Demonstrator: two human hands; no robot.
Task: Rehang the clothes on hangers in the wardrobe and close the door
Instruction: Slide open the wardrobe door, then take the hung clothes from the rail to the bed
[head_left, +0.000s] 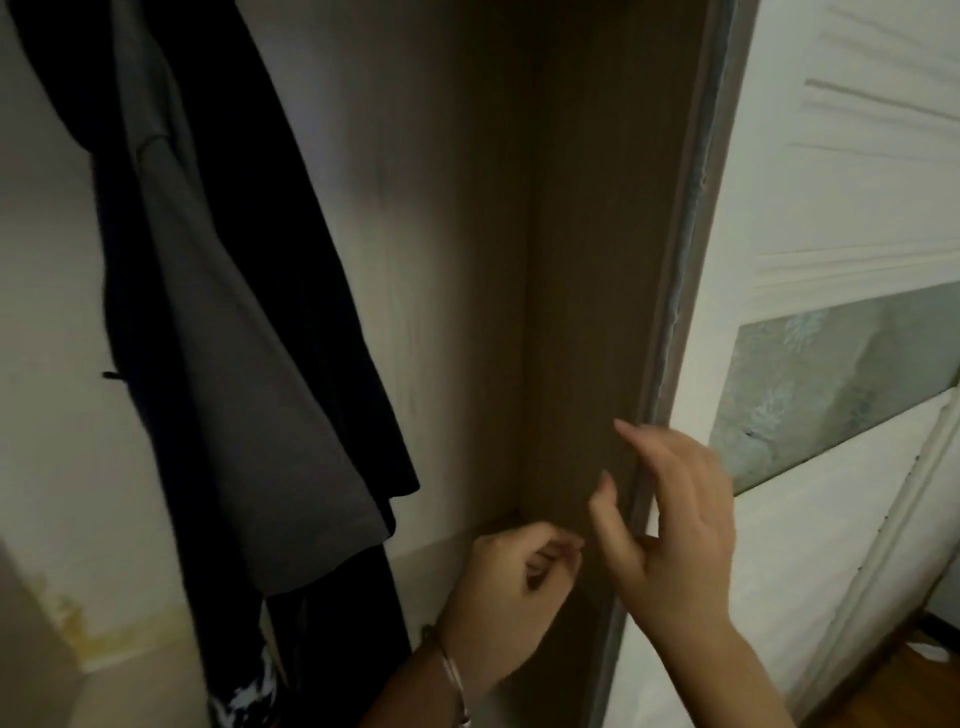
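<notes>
Dark clothes hang at the left inside the open wardrobe: a black garment (311, 249) with a grey garment (228, 374) in front of it. No hanger shows. The white sliding door (810, 218) with a mirrored band stands at the right, its grey edge strip (680, 249) facing the opening. My right hand (670, 525) is at that door edge low down, fingers spread and reaching round the strip, holding nothing. My left hand (511, 582), with a bracelet on the wrist, is just left of it with fingers curled in and nothing visible inside.
The brown inner side panel (582, 260) of the wardrobe runs beside the door edge. The pale back wall (431, 208) has a stained patch (98, 629) low at the left. Wooden floor (904, 670) shows at the bottom right.
</notes>
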